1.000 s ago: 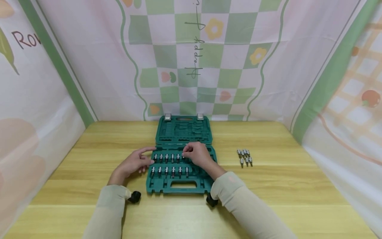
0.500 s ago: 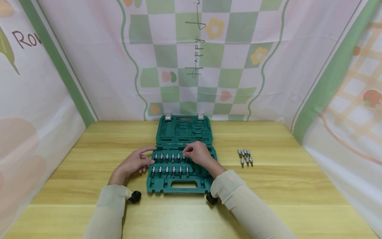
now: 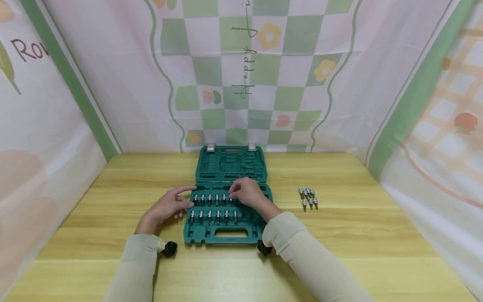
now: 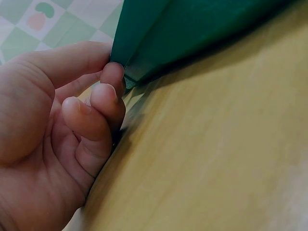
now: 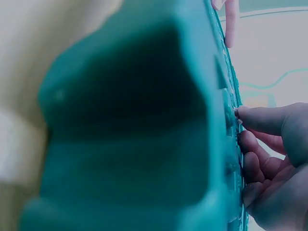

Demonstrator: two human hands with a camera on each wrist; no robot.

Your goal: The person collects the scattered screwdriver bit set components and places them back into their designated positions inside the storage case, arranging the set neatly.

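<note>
A green tool case [image 3: 232,235] lies open on the table, with rows of silver-and-dark bit sockets [image 3: 218,217] in its near half. My left hand [image 3: 168,205] holds the case's left edge, index finger stretched to the corner by the hinge and thumb on the rim. In the left wrist view its other fingers [image 4: 82,113] curl against the case's side wall. Over the upper row, my right hand [image 3: 249,193] pinches a bit socket [image 3: 231,199] at the row's right end. Its thumb and fingertips mostly hide that socket, also in the right wrist view.
Several loose bit sockets [image 3: 308,198] lie in two short rows on the wooden table [image 3: 339,243], right of the case. The raised lid [image 3: 231,163] stands toward the patterned cloth [image 3: 260,84] behind. Cloth walls rise on both sides.
The scene shifts slightly leftward with the head's motion. Both hands keep nearly the same place at the case, the right fingers still at the same socket.
</note>
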